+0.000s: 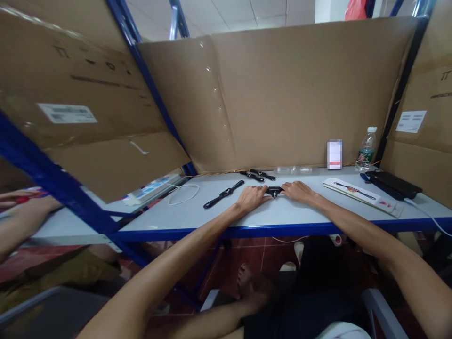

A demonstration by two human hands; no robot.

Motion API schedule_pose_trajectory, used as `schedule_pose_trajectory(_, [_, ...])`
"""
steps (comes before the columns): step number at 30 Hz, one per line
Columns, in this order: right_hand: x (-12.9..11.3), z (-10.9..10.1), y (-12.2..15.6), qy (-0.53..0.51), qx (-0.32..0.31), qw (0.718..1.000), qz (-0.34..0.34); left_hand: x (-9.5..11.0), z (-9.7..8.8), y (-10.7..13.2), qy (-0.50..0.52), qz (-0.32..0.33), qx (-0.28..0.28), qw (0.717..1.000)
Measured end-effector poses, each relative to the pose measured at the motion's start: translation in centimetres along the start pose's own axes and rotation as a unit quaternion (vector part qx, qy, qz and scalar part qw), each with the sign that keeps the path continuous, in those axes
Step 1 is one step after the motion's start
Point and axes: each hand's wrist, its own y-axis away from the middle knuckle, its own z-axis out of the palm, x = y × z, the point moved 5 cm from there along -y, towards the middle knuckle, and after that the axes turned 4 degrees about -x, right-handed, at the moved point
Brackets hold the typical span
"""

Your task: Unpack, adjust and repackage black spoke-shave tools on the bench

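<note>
The left hand (pixel 251 198) and right hand (pixel 298 192) have the black band (pixel 274 190) between them, fingers closed on its left and right ends, above the near middle of the table (pixel 282 211); whether it touches the top, I cannot tell. An uneven pull or slack pinch could let one end slip, perhaps flicking it left onto the loose band (pixel 224 193) or off the near edge.

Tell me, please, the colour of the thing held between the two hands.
The held thing is mostly black; the head view shows it best.
</note>
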Motion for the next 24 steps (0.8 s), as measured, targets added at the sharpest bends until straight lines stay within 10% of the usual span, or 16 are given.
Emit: schedule_pose_trajectory(24, [0.32,0.5,-0.13,0.077,-0.005,0.997,-0.027,0.51,-0.15,-0.19,-0.02,0.041,-0.023,0.999])
